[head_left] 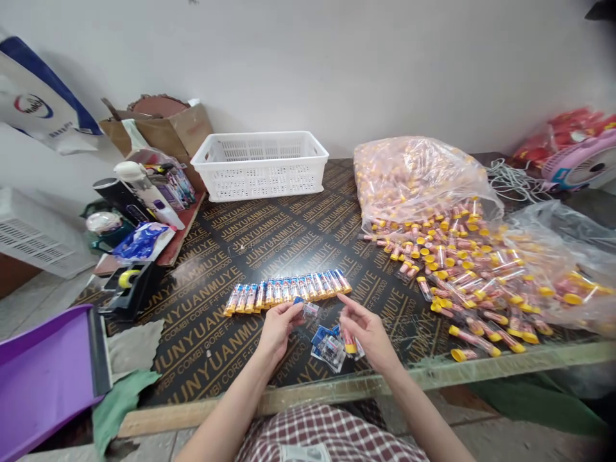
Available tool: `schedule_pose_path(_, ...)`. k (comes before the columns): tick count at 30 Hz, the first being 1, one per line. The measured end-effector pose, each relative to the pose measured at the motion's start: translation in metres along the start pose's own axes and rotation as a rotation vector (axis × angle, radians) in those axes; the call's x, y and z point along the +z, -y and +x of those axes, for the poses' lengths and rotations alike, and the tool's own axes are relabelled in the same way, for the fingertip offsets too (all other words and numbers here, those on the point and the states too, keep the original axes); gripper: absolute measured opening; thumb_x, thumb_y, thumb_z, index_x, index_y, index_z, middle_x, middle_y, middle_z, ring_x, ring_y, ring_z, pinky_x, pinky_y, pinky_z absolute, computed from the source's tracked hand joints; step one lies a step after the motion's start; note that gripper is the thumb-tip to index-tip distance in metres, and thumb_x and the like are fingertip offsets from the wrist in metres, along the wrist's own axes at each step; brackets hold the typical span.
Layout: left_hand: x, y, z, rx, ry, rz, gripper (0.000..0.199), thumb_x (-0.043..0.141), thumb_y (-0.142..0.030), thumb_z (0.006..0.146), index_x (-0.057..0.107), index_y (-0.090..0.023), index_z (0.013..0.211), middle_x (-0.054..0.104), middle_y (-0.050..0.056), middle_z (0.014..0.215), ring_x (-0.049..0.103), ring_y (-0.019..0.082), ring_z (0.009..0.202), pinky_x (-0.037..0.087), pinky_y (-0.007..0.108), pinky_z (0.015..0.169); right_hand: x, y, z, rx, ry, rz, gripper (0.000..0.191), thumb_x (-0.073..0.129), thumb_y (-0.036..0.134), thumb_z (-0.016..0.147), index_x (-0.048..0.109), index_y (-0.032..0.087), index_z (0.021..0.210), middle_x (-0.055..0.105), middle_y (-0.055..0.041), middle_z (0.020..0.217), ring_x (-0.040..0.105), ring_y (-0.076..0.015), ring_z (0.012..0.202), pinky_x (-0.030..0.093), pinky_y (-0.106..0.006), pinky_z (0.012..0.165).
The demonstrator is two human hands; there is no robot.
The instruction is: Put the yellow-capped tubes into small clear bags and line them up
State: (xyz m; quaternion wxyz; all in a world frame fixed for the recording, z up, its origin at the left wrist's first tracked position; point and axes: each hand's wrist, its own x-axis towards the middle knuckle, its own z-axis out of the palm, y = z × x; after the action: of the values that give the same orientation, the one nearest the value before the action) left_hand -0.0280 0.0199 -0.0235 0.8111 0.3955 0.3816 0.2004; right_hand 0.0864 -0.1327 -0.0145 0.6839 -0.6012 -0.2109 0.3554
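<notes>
Your left hand (pixel 279 326) pinches a small packet (pixel 312 310) between its fingers, while your right hand (pixel 366 330) has its lower fingers curled round a yellow-ended tube (pixel 350 342), beside the packet pile (pixel 329 350) on the surface (pixel 212 256). You appear to be pairing packet with tube; the next move likely calls for lining them up, clear of the tube row (pixel 287 290) beyond.

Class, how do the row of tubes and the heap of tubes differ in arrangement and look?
The row is lined up side by side, while the heap lies jumbled. The row shows mainly blue; the heap shows pink and yellow. The row has far fewer tubes than the heap. Both rest on the table and show yellow ends.
</notes>
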Motion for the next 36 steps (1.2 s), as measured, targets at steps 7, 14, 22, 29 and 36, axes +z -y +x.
schedule_pose_path(7,-0.003,0.002,-0.003,0.005,-0.012,0.027,0.034,0.082,-0.041,0.052,0.068,-0.011,0.061,0.066,0.003,0.060,0.056,0.010,0.054,0.046,0.021,0.056,0.018,-0.006,-0.009,-0.119,-0.025,-0.286,0.073,0.072,0.021,0.068,0.041,0.025,0.134,0.050,0.0043,0.079,0.050,-0.0086,0.062,0.046,-0.023,0.062)
schedule_pose_path(14,-0.003,0.010,-0.004,0.100,0.035,0.180,0.033,0.077,-0.043,0.059,0.068,-0.012,0.061,0.062,0.001,0.056,0.052,0.010,0.053,0.043,0.022,0.056,0.023,-0.010,-0.011,-0.151,0.010,-0.457,0.086,0.071,0.014,0.065,0.031,0.031,0.139,0.049,0.0051,0.082,0.051,-0.0074,0.058,0.047,-0.023,0.060)
schedule_pose_path(22,-0.003,0.012,-0.005,0.266,0.037,0.317,0.030,0.070,-0.043,0.067,0.068,-0.013,0.062,0.060,0.000,0.058,0.049,0.011,0.057,0.041,0.021,0.059,0.026,-0.010,-0.015,-0.208,0.036,-0.600,0.095,0.069,0.006,0.064,0.023,0.038,0.141,0.044,0.0040,0.090,0.051,-0.0065,0.059,0.051,-0.026,0.063)
schedule_pose_path(29,-0.008,0.014,-0.003,0.279,-0.024,0.316,0.032,0.069,-0.044,0.068,0.067,-0.013,0.061,0.057,-0.001,0.055,0.047,0.011,0.056,0.041,0.022,0.058,0.027,-0.014,-0.016,-0.228,0.019,-0.600,0.095,0.069,0.008,0.065,0.021,0.038,0.142,0.044,0.0039,0.089,0.050,-0.0069,0.059,0.050,-0.025,0.060)
schedule_pose_path(36,-0.007,0.014,-0.005,0.221,-0.065,0.275,0.034,0.069,-0.046,0.066,0.066,-0.012,0.062,0.058,0.000,0.057,0.048,0.011,0.057,0.043,0.023,0.060,0.030,-0.012,-0.016,-0.272,0.003,-0.642,0.093,0.067,0.008,0.068,0.020,0.038,0.142,0.045,0.0034,0.089,0.051,-0.0082,0.060,0.051,-0.027,0.065)
